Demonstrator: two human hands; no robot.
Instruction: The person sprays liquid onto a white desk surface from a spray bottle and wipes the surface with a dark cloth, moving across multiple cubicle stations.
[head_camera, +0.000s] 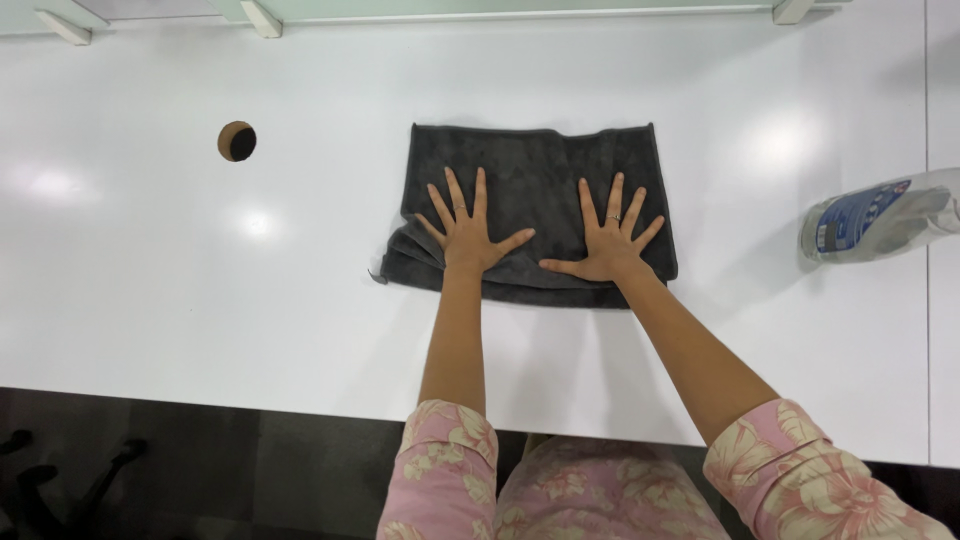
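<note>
Hands are both flat on a dark grey towel (540, 190) that lies folded on a white table (200, 290), roughly in the middle of the tabletop and a little toward the far side.

Left hand (468, 232): palm down, fingers spread wide, grasping nothing. It rests on the towel's near left part, just above the corner where several layers bunch and stick out unevenly. The spread fingers put the palm's weight over a broad patch, which fits pressing the stacked folds flat.

Right hand (605, 240): likewise released, palm down, fingers fanned, thumb pointing toward the other hand. It rests on the towel's near right part, close to the near edge. Both thumbs almost meet over the middle, so the two palms together cover most of the towel's near half.

Towel: far edge fairly straight, near edge thicker and layered, the near left corner ragged. It lies wholly on the table, with nothing on it but the hands.

Surroundings: a round cable hole (237, 141) in the table, far left, well apart from the towel. A clear plastic bottle (880, 215) with a blue label lies on its side at the right edge, also well apart. Pink flowered sleeves (800, 470) show at the near edge.
</note>
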